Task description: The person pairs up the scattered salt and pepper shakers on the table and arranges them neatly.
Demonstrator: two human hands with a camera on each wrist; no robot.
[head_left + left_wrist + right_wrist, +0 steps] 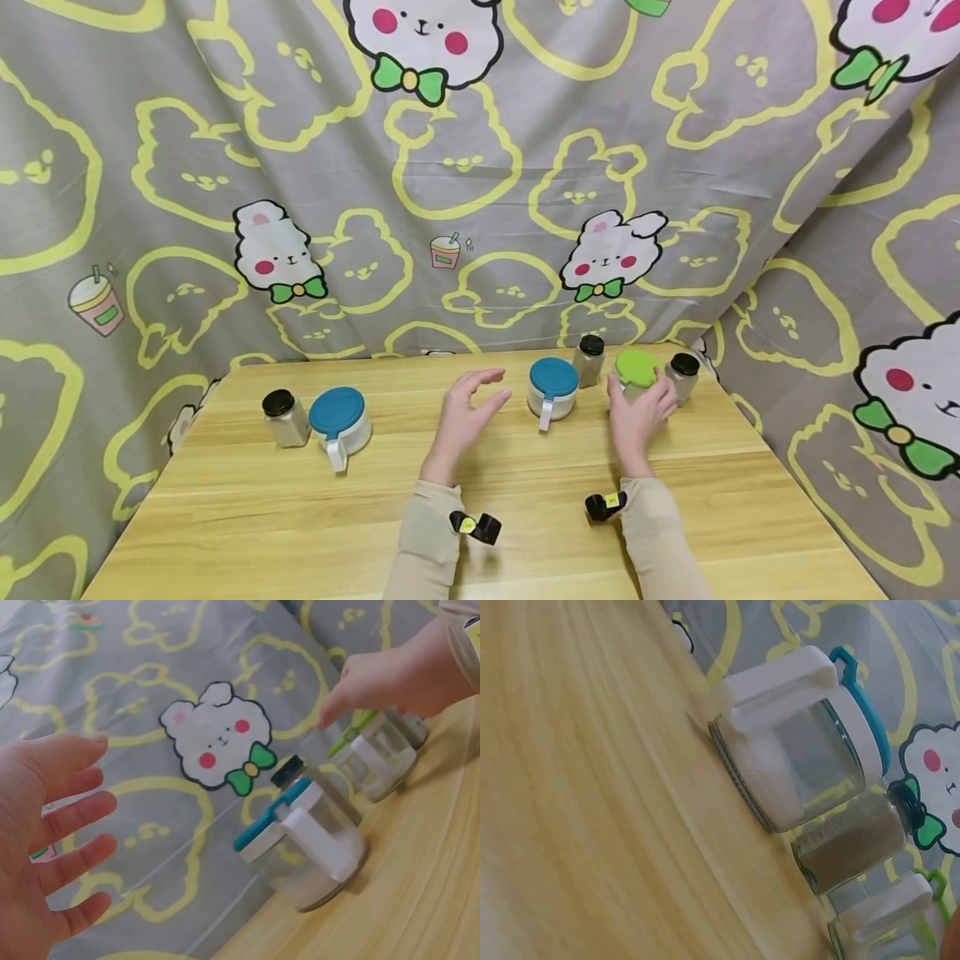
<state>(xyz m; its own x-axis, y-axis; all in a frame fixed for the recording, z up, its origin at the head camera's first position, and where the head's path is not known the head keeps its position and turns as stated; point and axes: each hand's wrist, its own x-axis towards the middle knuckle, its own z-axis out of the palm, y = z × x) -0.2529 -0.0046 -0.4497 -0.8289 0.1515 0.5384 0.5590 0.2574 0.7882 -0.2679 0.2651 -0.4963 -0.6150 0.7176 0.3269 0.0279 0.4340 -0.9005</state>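
My left hand (467, 417) is raised over the table left of a glass jar with a blue lid (553, 377), fingers spread and holding nothing. The left wrist view shows that hand (56, 832) apart from the blue-lidded jar (315, 847), whose white handle faces me. On the right, my right hand (641, 412) is at a green-lidded glass jar (637, 367), thumb and fingers spread on either side of its lid. In the left wrist view the thumb stands a little off the green lid (352, 733); the other fingertips are hidden. Pale contents show in the blue-lidded jar (780, 765).
A black-capped shaker jar (590, 362) stands between the blue- and green-lidded jars. Another black-capped jar (683, 379) is right beside my right hand. At the left are a third black-capped jar (287, 421) and a second blue-lidded jar (339, 412). A patterned curtain (480, 183) hangs behind the table.
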